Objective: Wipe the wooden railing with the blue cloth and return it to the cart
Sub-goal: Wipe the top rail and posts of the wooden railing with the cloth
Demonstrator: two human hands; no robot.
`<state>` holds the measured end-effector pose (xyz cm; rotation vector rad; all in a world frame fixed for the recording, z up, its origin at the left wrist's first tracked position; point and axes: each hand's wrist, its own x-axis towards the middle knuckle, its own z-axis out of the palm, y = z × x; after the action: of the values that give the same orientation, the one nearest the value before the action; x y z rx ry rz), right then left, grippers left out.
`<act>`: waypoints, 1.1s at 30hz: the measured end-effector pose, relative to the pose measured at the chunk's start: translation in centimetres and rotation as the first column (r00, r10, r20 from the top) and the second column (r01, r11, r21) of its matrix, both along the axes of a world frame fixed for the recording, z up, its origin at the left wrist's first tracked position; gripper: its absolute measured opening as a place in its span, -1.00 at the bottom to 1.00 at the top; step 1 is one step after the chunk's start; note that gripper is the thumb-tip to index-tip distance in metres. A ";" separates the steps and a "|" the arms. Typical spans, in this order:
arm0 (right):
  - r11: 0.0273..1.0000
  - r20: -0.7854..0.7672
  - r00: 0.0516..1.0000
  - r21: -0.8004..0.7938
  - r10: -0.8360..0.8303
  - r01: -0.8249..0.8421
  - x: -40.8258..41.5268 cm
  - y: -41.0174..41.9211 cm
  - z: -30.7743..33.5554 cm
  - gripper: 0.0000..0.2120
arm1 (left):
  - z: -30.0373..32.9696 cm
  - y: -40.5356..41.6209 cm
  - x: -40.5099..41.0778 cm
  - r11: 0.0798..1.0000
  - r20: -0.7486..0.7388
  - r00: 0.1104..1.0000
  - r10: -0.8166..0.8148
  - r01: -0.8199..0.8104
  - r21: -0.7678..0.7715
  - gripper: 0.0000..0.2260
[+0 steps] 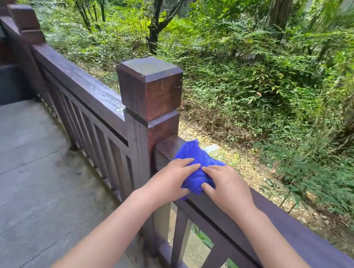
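Hands are pressing down together on a crumpled bright blue cloth (196,165) that is lying bunched on the flat top of the dark brown wooden railing (295,221), just beside the square, block-capped wooden post (150,90). The left hand (170,179) is lying over the near left side of the cloth, fingers spread and pointing right, thumb curling under the cloth's lower edge against the rail's inner face. The right hand (229,188) is covering the cloth's right side, fingers pointing left so the fingertips of both hands are almost meeting over the middle of the fabric; its thumb is resting on the cloth's near edge. Neither hand is clenching; both are lying flattened on the cloth and pinning it to the rail. Part of the cloth is sticking out beyond the fingers toward the post. Bare forearms are reaching in from the bottom of the view. Grey plank decking (20,169) is lying left of the railing, and dense green shrubs (257,77) are filling the ground beyond it.
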<state>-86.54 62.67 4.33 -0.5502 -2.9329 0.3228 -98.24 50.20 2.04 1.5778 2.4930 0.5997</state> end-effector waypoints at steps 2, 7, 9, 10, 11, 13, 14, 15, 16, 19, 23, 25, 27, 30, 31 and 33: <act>0.999 -0.025 1.000 0.043 -0.004 0.005 0.1 -0.8 -0.2 -0.67 | -0.1 -0.8 0.1 1.000 0.003 1.000 0.003 -0.003 0.025 -0.42; 0.998 -0.077 0.997 0.056 0.023 -0.019 -0.8 -3.3 -0.3 -0.73 | 0.5 -4.3 -0.7 0.996 0.024 1.000 0.017 -0.019 0.090 -0.51; 0.999 -0.102 0.993 0.015 0.054 -0.052 -1.9 -4.8 0.0 -0.75 | 1.0 -6.2 -1.4 0.995 -0.011 0.998 0.059 -0.058 0.082 -0.53; 0.997 -0.112 0.991 -0.004 0.070 -0.071 -2.5 -5.6 0.2 -0.76 | 1.2 -7.3 -1.8 0.993 -0.021 0.996 0.091 -0.089 0.076 -0.53; 0.996 -0.122 0.989 -0.021 0.086 -0.089 -3.2 -6.5 0.3 -0.77 | 1.5 -8.5 -2.2 0.990 -0.020 0.992 0.122 -0.121 0.072 -0.53; 0.990 -0.146 0.982 -0.060 0.118 -0.128 -4.5 -8.4 0.7 -0.78 | 2.2 -10.8 -3.2 0.985 -0.008 0.987 0.163 -0.162 0.061 -0.53; 0.986 -0.158 0.978 -0.082 0.133 -0.147 -5.2 -9.3 1.0 -0.78 | 2.6 -12.0 -3.7 0.984 -0.004 0.985 0.172 -0.171 0.048 -0.52; 0.981 -0.170 0.974 -0.101 0.149 -0.167 -6.0 -10.2 1.3 -0.79 | 3.1 -13.2 -4.2 0.983 0.000 0.983 0.182 -0.181 0.032 -0.51; 0.975 -0.179 0.969 -0.113 0.169 -0.191 -6.7 -11.2 1.7 -0.78 | 3.7 -14.5 -4.7 0.980 0.005 0.980 0.197 -0.197 0.017 -0.51; 0.952 -0.188 0.951 -0.140 0.244 -0.272 -9.1 -14.2 3.0 -0.74 | 5.4 -18.1 -6.1 0.967 0.025 0.967 0.255 -0.255 -0.006 -0.51; 0.902 -0.178 0.939 -0.273 0.294 -0.334 -11.9 -17.5 5.0 -0.75 | 7.5 -22.4 -8.1 0.958 0.045 0.957 0.287 -0.287 0.001 -0.54; 0.877 -0.181 0.932 -0.320 0.314 -0.358 -13.1 -18.6 5.9 -0.77 | 8.4 -24.1 -9.2 0.954 0.072 0.952 0.299 -0.299 -0.008 -0.56; 0.862 -0.197 0.923 -0.335 0.331 -0.381 -14.2 -19.4 6.5 -0.78 | 9.0 -25.3 -10.2 0.950 0.138 0.940 0.313 -0.312 -0.029 -0.58; 0.849 -0.209 0.912 -0.340 0.352 -0.405 -15.9 -20.1 7.0 -0.80 | 9.7 -26.2 -11.9 0.950 0.194 0.930 0.312 -0.310 -0.038 -0.60; 0.847 -0.206 0.911 -0.337 0.358 -0.410 -16.6 -20.2 7.1 -0.79 | 9.8 -26.2 -12.6 0.950 0.196 0.930 0.310 -0.309 -0.036 -0.60; 0.851 -0.196 0.910 -0.327 0.364 -0.411 -18.2 -20.2 7.2 -0.78 | 10.1 -26.1 -14.1 0.952 0.181 0.935 0.306 -0.306 -0.027 -0.60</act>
<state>-104.76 42.52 11.57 0.0457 -2.8472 0.9236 -112.38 24.07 12.10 1.0814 2.6112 0.7476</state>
